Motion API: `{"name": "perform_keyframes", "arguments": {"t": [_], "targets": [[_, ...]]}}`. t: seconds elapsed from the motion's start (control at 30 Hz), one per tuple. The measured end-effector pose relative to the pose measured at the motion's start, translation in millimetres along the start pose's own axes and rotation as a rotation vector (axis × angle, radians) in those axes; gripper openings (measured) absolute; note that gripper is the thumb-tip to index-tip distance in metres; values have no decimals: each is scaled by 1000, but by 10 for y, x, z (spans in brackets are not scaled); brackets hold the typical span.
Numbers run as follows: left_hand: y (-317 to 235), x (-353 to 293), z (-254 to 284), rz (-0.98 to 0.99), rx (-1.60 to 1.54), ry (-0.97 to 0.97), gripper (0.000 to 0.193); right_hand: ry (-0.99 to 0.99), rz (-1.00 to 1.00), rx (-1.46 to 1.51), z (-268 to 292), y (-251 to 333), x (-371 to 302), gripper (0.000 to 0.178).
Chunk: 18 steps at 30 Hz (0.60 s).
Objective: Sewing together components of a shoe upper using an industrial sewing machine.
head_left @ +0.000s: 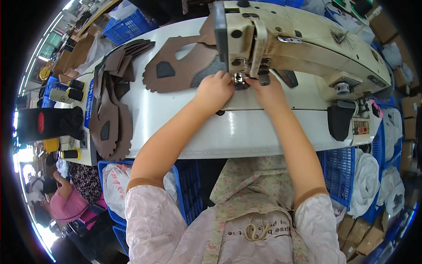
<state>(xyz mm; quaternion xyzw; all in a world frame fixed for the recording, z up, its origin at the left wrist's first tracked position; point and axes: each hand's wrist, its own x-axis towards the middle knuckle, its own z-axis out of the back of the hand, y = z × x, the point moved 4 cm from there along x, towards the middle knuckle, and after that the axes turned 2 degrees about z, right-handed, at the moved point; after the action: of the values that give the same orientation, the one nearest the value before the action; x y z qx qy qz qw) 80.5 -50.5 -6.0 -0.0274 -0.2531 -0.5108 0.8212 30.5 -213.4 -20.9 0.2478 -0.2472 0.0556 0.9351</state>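
Bending in at the presser foot [239,81] of a cream industrial sewing machine [307,57], the left hand [215,91] and right hand [269,91] rest just to either side of it. The left fingers are curled close to the foot, the right fingers bunched beside it; I cannot tell whether either set pinches anything. A brown scalloped panel [178,74] with a black patch [165,69] and an oval cutout lies flat on the white tabletop [176,136], left of and beyond the left hand. A small dark piece [288,78] lies just beyond the right hand. Farther left, similar brown panels [102,115] are piled near the thread spools [75,94]. A blue crate [339,174] stands at the near right, below the tabletop.
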Motion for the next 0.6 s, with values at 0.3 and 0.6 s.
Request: {"name": "perform_keyframes", "arguments": {"t": [0.3, 0.6], "targets": [[-20, 2, 10, -7, 4, 35, 11, 0, 136, -57, 56, 53, -20, 24], [-21, -7, 1, 22, 22, 33, 11, -25, 157, -40, 81, 77, -12, 28]]}}
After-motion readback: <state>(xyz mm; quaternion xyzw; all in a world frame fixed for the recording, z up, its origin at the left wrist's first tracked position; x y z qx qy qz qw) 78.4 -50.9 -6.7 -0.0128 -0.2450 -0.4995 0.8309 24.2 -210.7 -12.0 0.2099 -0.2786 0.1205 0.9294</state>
